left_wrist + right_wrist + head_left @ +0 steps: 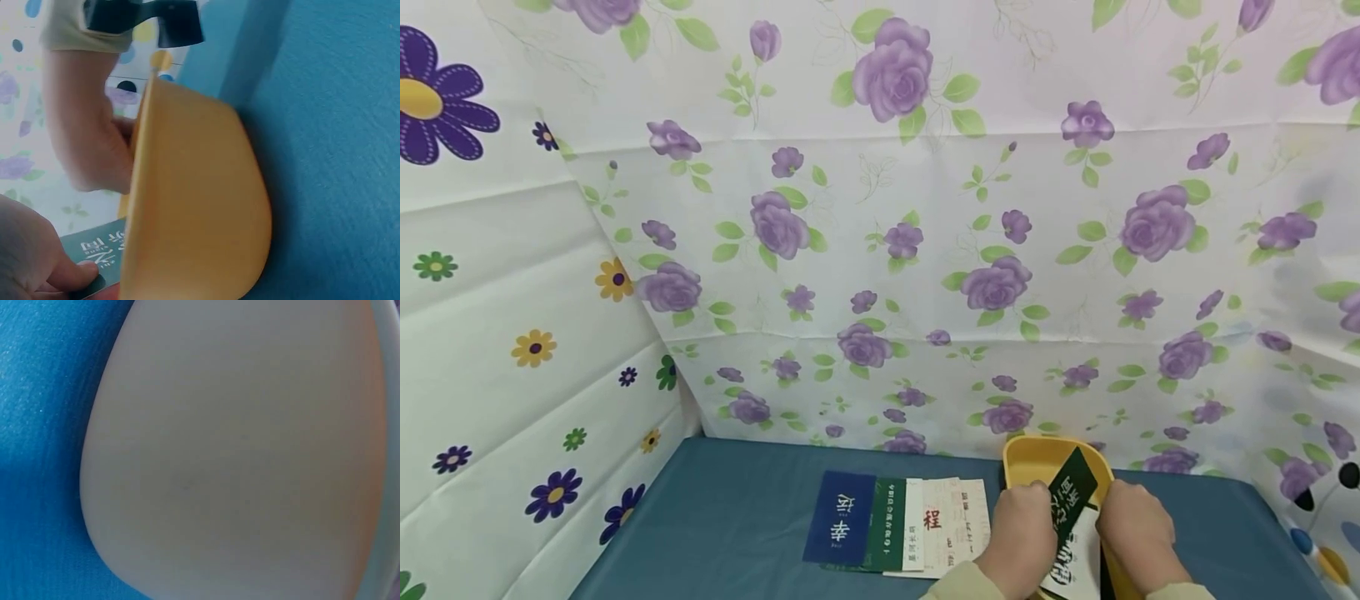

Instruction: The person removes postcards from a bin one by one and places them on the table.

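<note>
In the head view my left hand (pixel 1024 529) is over the left rim of a yellow bin (pixel 1043 450). It pinches a dark green card (pixel 1077 477) with white characters, its thumb lying on the card in the left wrist view. A white card (pixel 1081 554) with black characters lies beneath the green one, over the bin's opening. My right hand (pixel 1137 527) is at the bin's right side. Its fingers are hidden, so what they hold does not show. The bin's outer wall fills much of both wrist views.
Left of the bin, overlapping cards lie on the blue-green tabletop (pixel 730 508): a blue card (pixel 841 518), a green card (pixel 886 523) and several pale cards (pixel 958 521) with red and black writing. A flower-patterned sheet (pixel 925 250) rises behind the table.
</note>
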{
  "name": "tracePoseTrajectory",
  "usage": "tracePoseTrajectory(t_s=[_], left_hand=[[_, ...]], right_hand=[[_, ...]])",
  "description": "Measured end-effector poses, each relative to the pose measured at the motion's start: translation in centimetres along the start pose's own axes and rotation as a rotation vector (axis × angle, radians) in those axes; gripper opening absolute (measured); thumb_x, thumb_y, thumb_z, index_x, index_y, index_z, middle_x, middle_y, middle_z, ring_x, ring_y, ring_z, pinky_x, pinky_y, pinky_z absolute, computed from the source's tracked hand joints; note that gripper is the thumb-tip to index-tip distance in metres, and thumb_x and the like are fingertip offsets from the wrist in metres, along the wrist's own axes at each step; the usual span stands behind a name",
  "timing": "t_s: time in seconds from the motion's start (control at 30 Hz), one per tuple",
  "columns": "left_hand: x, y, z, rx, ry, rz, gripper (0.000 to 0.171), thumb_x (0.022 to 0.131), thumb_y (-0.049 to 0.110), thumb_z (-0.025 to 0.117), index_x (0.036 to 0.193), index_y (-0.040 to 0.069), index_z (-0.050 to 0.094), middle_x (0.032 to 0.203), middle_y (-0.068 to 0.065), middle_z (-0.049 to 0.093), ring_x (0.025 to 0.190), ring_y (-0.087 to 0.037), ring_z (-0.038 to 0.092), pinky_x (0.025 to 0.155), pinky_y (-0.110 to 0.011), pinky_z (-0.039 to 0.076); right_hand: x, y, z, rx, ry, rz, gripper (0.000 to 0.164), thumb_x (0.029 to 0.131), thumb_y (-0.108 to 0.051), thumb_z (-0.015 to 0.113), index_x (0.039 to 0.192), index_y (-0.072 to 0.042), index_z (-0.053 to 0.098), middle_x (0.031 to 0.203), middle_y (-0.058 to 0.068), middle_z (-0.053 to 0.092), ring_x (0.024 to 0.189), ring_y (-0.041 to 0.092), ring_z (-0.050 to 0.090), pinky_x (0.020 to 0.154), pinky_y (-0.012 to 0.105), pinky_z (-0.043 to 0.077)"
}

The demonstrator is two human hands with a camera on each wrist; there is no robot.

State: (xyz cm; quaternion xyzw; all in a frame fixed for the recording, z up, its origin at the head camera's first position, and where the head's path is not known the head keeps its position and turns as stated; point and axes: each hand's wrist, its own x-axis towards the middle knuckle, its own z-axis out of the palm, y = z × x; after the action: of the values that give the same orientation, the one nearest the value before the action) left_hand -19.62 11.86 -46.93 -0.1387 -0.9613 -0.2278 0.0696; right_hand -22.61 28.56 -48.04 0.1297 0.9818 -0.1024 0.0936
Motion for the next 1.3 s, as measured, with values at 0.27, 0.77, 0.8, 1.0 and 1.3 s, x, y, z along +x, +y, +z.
tracePoseTrajectory(t_s=[0.27, 0.77, 0.8, 1.0, 1.3], left_hand=[[0.1, -1.6, -2.2, -0.2, 0.03, -0.036, 0.018, 0.077, 0.002, 0.069, 0.09, 0.015, 0.066, 0.077, 0.003, 0.069, 0.07, -0.002, 0.064, 0.054, -0.018, 0.05], [0.0, -5.5, -6.9, -0.445, 0.19, -0.083, 0.016, 0.09, 0.008, 0.059, 0.103, 0.013, 0.066, 0.09, -0.002, 0.071, 0.074, -0.004, 0.065, 0.056, -0.016, 0.049], [0.0, -5.8, -7.2, -0.446, 0.198, -0.084, 0.016, 0.09, 0.009, 0.059, 0.105, 0.012, 0.065, 0.091, -0.002, 0.071, 0.074, -0.004, 0.066, 0.056, -0.016, 0.049], [-0.2, -7.3, -8.7, -0.44, 0.267, -0.071, 0.019, 0.091, 0.01, 0.058, 0.109, 0.01, 0.064, 0.093, -0.006, 0.071, 0.075, -0.008, 0.068, 0.058, -0.017, 0.051], [-0.6, -9.6, -10.6, -0.432, 0.372, -0.095, 0.016, 0.091, 0.011, 0.059, 0.106, 0.009, 0.066, 0.092, -0.007, 0.071, 0.075, -0.013, 0.069, 0.059, -0.019, 0.052]], right_hand=[[-0.3, -0.3, 0.0, -0.006, 0.019, 0.016, 0.021, 0.082, -0.008, 0.062, 0.093, 0.01, 0.06, 0.074, 0.019, 0.062, 0.062, 0.03, 0.061, 0.047, 0.047, 0.047], [-0.7, -0.8, -0.1, -0.024, 0.007, 0.06, 0.02, 0.083, -0.006, 0.06, 0.093, 0.011, 0.059, 0.068, 0.012, 0.057, 0.06, 0.023, 0.055, 0.049, 0.04, 0.046], [-0.7, -0.8, -0.2, -0.022, 0.006, 0.057, 0.019, 0.083, -0.006, 0.06, 0.093, 0.011, 0.059, 0.068, 0.012, 0.057, 0.06, 0.023, 0.055, 0.049, 0.04, 0.046], [-0.7, -0.7, -0.1, -0.003, -0.005, 0.056, 0.018, 0.083, -0.006, 0.06, 0.092, 0.01, 0.059, 0.068, 0.012, 0.055, 0.06, 0.023, 0.053, 0.049, 0.038, 0.044], [-0.5, -0.6, 0.1, 0.0, -0.008, 0.054, 0.021, 0.083, -0.007, 0.062, 0.094, 0.01, 0.058, 0.068, 0.012, 0.054, 0.06, 0.024, 0.052, 0.049, 0.037, 0.043]])
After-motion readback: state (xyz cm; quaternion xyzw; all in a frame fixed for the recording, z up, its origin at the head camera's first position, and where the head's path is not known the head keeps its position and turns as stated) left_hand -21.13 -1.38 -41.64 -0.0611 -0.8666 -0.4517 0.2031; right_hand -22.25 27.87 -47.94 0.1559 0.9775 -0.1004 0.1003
